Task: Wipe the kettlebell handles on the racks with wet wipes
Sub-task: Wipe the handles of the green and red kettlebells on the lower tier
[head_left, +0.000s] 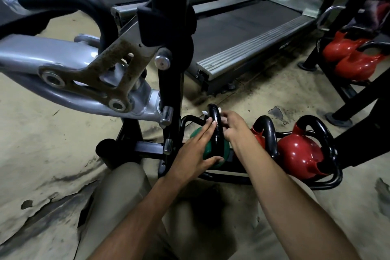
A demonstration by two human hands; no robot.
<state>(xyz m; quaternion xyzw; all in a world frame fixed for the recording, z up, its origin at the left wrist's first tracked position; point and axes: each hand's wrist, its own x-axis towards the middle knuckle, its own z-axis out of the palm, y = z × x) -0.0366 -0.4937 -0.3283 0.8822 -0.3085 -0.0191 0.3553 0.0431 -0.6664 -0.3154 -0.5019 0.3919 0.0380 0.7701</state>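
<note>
No legible txt/labels/nos. anywhere — faint mark on treadmill (pixel 242 29) side rail, too blurred to read.

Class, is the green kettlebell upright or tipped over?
Upright: the green kettlebell sits on the rack with its black handle on top.

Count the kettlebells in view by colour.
Green kettlebell: 1
Red kettlebells: 4, one partly hidden behind an arm
Total: 5
</note>
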